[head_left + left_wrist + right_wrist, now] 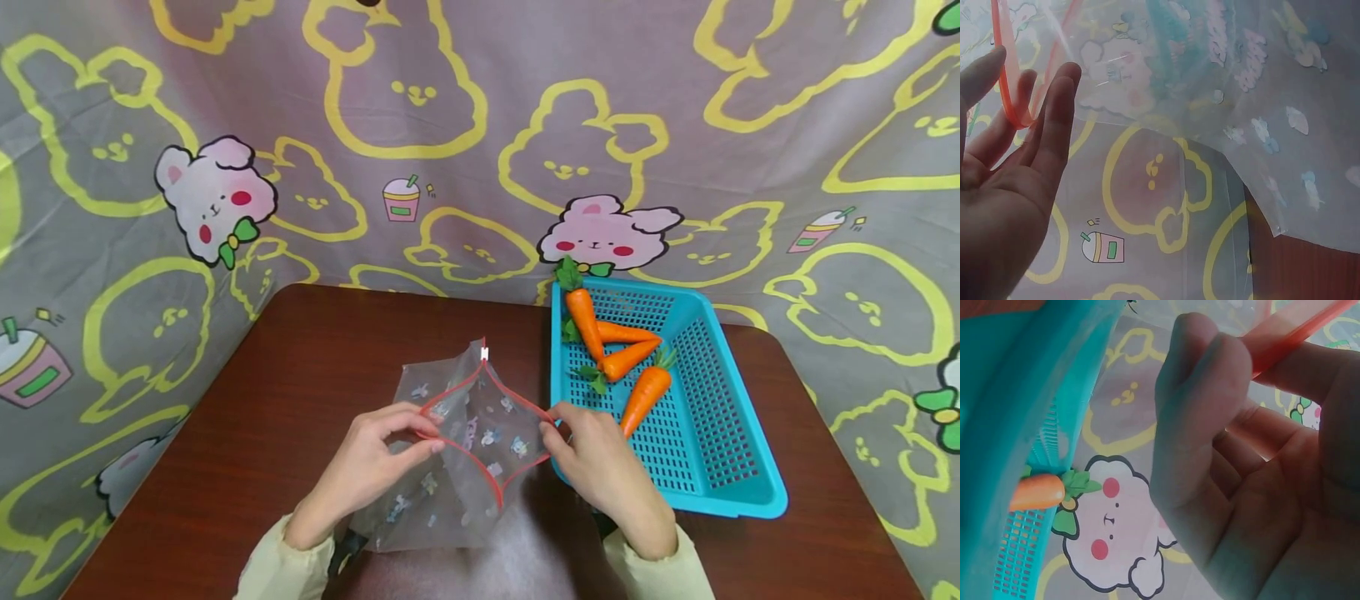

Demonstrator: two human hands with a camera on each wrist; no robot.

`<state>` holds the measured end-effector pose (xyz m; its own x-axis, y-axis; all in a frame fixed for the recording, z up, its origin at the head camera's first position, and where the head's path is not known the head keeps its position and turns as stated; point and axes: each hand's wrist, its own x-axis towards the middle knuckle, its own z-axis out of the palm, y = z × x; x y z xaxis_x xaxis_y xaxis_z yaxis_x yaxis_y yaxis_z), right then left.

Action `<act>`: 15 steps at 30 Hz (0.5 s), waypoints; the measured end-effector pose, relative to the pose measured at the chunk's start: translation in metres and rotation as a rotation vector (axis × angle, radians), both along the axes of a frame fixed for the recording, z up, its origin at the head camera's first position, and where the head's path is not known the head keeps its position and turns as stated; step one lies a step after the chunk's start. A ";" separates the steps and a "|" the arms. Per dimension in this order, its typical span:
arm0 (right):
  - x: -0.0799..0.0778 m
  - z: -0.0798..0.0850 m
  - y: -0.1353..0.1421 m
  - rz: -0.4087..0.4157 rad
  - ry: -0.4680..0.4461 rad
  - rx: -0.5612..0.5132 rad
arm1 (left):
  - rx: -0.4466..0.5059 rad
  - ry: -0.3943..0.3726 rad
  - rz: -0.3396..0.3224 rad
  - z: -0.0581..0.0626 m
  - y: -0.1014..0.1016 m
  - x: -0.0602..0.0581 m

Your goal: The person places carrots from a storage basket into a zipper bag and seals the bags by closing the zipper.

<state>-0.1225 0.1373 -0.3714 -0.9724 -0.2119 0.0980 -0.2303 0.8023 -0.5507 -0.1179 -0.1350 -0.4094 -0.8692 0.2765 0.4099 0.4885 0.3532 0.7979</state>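
Red-rimmed plastic bag (456, 479) gapes, pinched by the left grip (375, 456) and right grip (602, 456).

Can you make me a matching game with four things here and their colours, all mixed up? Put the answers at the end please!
Things:
1. the bag
2. the basket
3. the carrots
4. the table

Colours:
A. orange, with green tops
B. dark reddish brown
C. see-through, with red along its opening
D. bright blue

Right pairs: 1-C, 2-D, 3-A, 4-B
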 end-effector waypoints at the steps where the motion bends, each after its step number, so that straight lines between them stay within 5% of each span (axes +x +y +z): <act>1: 0.000 0.000 0.000 0.000 0.001 0.001 | -0.005 0.004 0.004 0.000 0.000 0.000; 15: 0.001 0.002 0.003 0.012 0.015 -0.001 | -0.061 0.111 0.053 0.001 0.008 -0.001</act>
